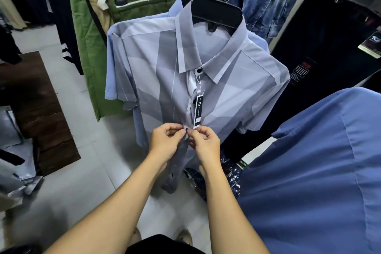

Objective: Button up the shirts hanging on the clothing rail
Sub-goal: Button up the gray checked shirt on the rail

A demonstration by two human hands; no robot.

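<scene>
Below tag [198,111], mid-front of shirt [226,93]: pinches cloth in left hand [167,142] left of button [186,129], pinches cloth in right hand [204,142] right of it, fingers curled.

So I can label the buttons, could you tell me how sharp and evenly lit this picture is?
Head view: grey shirt and hang tag sharp, softly lit, no glare; left hand and right hand crisp at the button; wide-angle stretch at the edges; floor lower left smeared.

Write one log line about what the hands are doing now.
left hand: pinches placket | right hand: pinches placket | button: between both hands | grey shirt: on hanger, collar button fastened
</scene>
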